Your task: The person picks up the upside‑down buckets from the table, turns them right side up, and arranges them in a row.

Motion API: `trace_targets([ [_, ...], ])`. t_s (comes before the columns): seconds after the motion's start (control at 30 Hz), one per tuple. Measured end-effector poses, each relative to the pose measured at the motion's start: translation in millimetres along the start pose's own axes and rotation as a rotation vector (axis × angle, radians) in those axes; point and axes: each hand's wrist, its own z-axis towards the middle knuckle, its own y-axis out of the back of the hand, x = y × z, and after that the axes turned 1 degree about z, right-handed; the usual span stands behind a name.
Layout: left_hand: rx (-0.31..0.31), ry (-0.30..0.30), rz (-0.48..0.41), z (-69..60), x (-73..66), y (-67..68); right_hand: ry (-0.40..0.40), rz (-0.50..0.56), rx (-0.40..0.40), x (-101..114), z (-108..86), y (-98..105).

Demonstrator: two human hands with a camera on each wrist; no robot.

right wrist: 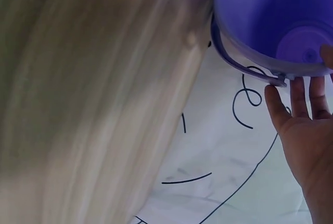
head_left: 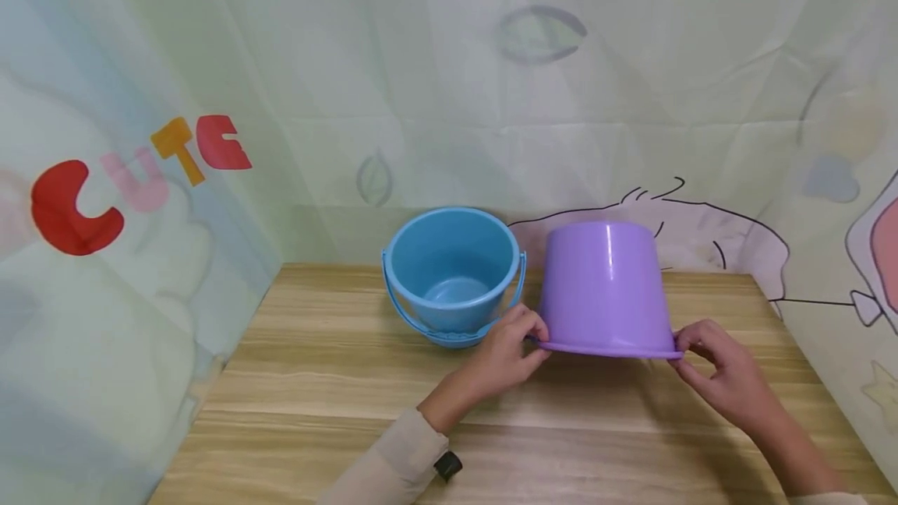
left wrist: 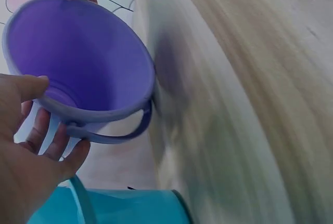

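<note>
A purple bucket [head_left: 606, 287] is tipped over, its base up and away and its rim toward the near side. My left hand [head_left: 503, 353] pinches the left side of that rim, thumb on the inner face in the left wrist view. On the opposite side my right hand [head_left: 730, 372] grips the rim between thumb and fingers. The purple handle [left wrist: 127, 134] hangs on the far side in the left wrist view. Just left of it a light blue bucket [head_left: 456, 256] stands upright with its mouth up, its handle [head_left: 403, 310] lowered at the front, close to my left hand.
Both buckets are at the back of a wood-grain table [head_left: 316, 380], near a printed cloth backdrop [head_left: 435, 61]. Another cloth side [head_left: 140, 294] borders the table on the left. A dark object [head_left: 447, 464] sits at the left sleeve's cuff.
</note>
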Motion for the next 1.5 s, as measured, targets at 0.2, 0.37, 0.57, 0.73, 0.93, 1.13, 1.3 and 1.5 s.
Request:
trace_targets([
  [0.2,0.01,0.033,0.002,-4.9,9.3,-3.8,0.001,0.012,-0.026,-4,-5.5,-5],
  [0.37,0.019,0.042,0.004,-5.7,11.7,-4.4,-0.021,0.041,-0.053,-5,-9.4,-8],
  [0.57,0.016,0.046,0.019,-6.6,12.9,-6.0,-0.026,0.069,-0.06,-7,-11.5,-9],
  [0.73,0.005,0.043,0.042,-6.9,13.8,-8.2,-0.048,0.057,-0.074,-8,-12.9,-11],
  [0.93,-0.032,0.057,0.019,-7.0,11.9,-9.6,-0.039,0.006,-0.113,-7,-12.4,-13],
  [1.13,-0.063,0.054,0.002,-7.2,9.0,-9.1,-0.031,-0.019,-0.142,-5,-11.2,-13],
  [1.3,-0.072,0.036,-0.024,-7.9,6.1,-7.8,-0.044,-0.005,-0.166,-3,-12.7,-13],
  [1.5,-0.118,0.012,-0.027,-7.8,4.2,-8.5,-0.036,-0.046,-0.179,0,-13.3,-12],
])
